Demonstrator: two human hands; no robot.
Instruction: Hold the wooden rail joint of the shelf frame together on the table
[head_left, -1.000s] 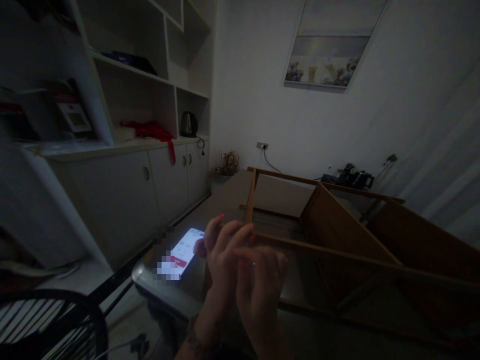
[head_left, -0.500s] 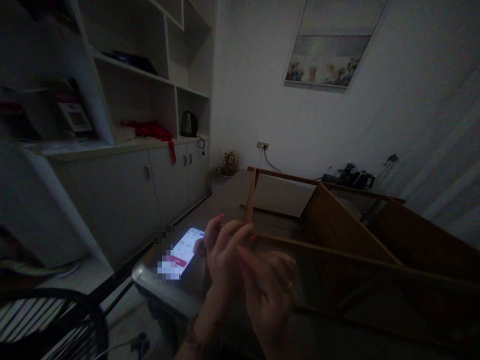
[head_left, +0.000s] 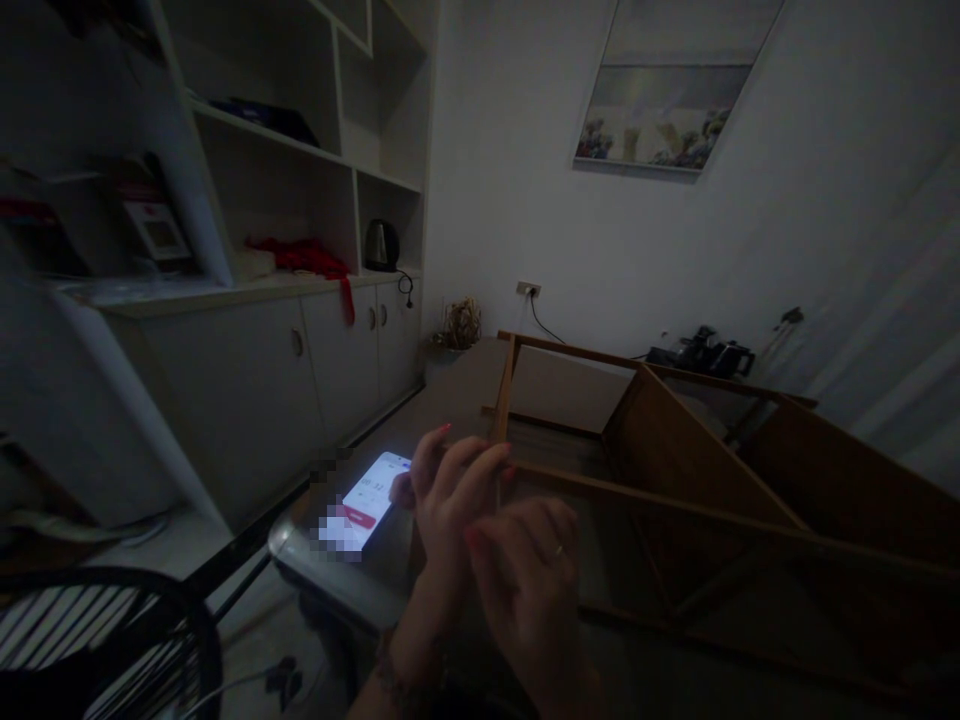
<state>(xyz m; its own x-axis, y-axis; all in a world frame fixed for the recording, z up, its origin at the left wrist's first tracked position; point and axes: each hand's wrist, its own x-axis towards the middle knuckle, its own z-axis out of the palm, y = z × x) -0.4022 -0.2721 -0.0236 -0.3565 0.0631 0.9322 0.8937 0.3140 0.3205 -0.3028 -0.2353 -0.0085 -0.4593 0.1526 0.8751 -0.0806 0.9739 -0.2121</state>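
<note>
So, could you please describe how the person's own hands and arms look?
The left hand and right hand show pinkish-red painted nails. A thin, shiny, metal-looking ring sits on a right-hand finger; a dark, beaded-looking bracelet circles the left wrist. No sleeve can be made out.

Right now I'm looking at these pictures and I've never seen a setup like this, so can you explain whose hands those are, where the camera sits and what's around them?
There's no machine here: these are a person's own bare hands, seen by one camera worn on the head, looking forward and down. The left hand is raised with its fingers bent; the right hand is close beside it, fingers curled in. It's too dark to tell whether something small is held between the fingers. A phone with a lit screen lies on the table, left of the hands. A wooden frame lies to the right, reaching toward the back wall.
</note>
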